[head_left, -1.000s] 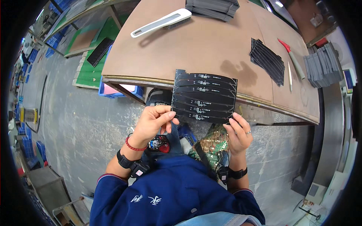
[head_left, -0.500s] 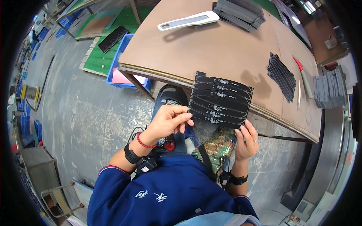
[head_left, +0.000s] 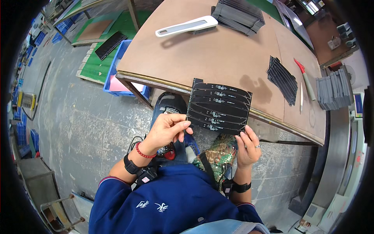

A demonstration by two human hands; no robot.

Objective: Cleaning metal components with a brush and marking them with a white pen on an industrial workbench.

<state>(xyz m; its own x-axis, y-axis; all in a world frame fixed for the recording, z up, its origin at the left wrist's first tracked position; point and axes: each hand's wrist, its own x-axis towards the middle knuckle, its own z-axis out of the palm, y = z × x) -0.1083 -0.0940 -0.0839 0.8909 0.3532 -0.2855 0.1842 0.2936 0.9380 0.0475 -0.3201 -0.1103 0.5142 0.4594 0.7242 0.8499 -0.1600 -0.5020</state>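
Between my hands is a thin black circuit board panel (head_left: 220, 107), divided into several curved strips with small white markings. My left hand (head_left: 171, 127) pinches its left edge near the lower corner, thumb on top. At the lower right corner, the fingertips of my right hand (head_left: 247, 146) grip the panel's edge. The panel is held up in front of the near edge of the brown worktable (head_left: 187, 58), tilted so its face is toward me. Farther right on the table lies a fanned stack of similar black panels (head_left: 283, 80).
A white-handled brush (head_left: 187, 26) lies by a tall stack of dark panels (head_left: 238, 16) at the back. On the right are a red-capped tool (head_left: 305, 79), a thin pointed white tool (head_left: 301, 97) and a grey panel stack (head_left: 333, 90). Left of the table stands a blue bin (head_left: 117, 66).
The whole scene has shifted slightly left in view. Both hands keep the same grip on the panel, which stays at about the same place by the table edge.
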